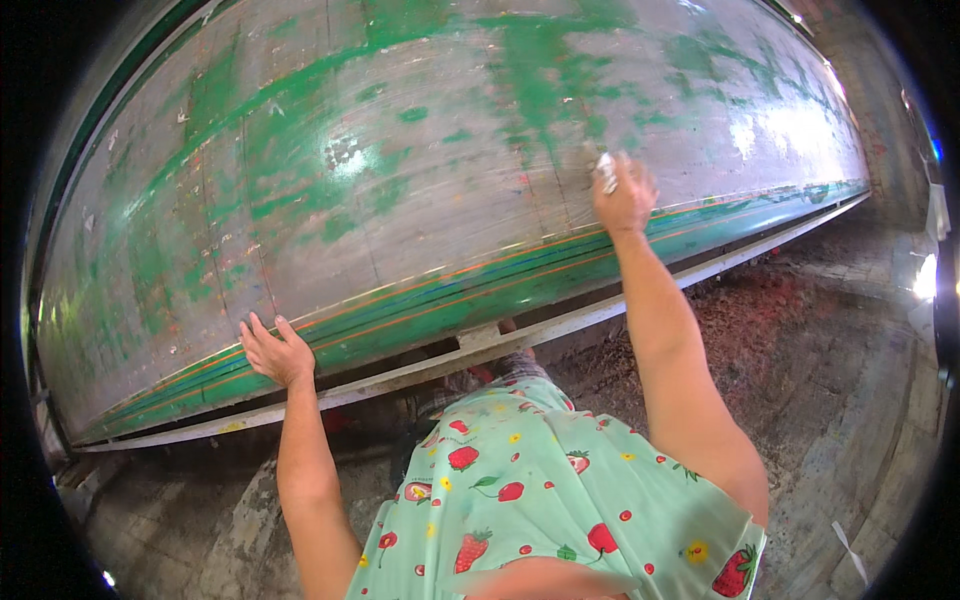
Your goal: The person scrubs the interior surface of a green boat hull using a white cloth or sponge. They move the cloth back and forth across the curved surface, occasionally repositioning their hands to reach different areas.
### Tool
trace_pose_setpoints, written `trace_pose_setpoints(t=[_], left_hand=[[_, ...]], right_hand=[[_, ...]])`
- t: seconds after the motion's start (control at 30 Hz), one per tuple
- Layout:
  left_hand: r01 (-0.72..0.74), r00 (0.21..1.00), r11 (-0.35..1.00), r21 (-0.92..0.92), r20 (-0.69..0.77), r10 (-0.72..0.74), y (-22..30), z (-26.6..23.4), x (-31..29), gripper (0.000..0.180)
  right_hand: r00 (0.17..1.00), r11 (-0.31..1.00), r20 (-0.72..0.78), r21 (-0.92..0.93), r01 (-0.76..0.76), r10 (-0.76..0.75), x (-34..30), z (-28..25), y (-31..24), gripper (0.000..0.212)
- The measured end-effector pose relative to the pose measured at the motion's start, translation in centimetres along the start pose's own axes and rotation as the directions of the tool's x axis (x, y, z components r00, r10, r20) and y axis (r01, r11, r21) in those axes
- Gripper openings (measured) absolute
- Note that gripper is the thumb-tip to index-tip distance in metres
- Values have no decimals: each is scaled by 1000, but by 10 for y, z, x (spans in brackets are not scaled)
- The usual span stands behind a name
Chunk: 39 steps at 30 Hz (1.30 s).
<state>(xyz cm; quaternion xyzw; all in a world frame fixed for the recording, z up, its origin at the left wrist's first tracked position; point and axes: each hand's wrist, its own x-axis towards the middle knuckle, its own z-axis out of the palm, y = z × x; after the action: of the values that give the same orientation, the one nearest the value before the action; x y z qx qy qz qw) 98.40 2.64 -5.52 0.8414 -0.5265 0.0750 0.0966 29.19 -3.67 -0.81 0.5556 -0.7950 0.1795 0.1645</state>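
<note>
A long table [440, 210] with a worn green and grey top stretches across in front of me, its surface scuffed, stained and shiny in places. My right hand [628, 195] is closed around a crumpled white cloth [607, 172] and presses it on the tabletop, right of the middle. Part of the cloth is hidden inside the fingers. My left hand [277, 352] rests on the near edge of the table, further left, with its fingers spread over the orange and blue lines there. Nothing shows in that hand.
A pale rail [400, 375] runs along the table's near side, below its edge. Beneath and to the right lies a dirty floor [800, 400] with dark reddish debris. A white strip [850, 553] lies at the lower right.
</note>
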Motion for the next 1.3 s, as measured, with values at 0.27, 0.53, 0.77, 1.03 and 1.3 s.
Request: trace_pose_setpoints(t=[0.27, 0.53, 0.77, 1.03, 1.3], left_hand=[[22, 999, 1000, -7, 32, -22, 10, -8, -4, 70], [29, 999, 999, -42, -20, -29, 9, -4, -4, 67], [16, 1000, 999, -45, 2, -16, 2, -4, -2, 63], [42, 999, 999, -1, -13, -42, 3, 1, -4, 63], [39, 998, 999, 19, -40, -39, -2, 0, -5, 62]], right_hand=[[980, 956, -20, 213, 200, -200, -10, 17, -177, 38], [816, 623, -6, 643, 446, -578, -79, -4, -470, 35], [745, 523, -92, 656, 544, -660, -112, -30, -278, 41], [960, 942, 29, 201, 267, -279, 69, 18, -7, 44], [887, 849, 49, 318, 422, -460, 140, 97, -192, 42]])
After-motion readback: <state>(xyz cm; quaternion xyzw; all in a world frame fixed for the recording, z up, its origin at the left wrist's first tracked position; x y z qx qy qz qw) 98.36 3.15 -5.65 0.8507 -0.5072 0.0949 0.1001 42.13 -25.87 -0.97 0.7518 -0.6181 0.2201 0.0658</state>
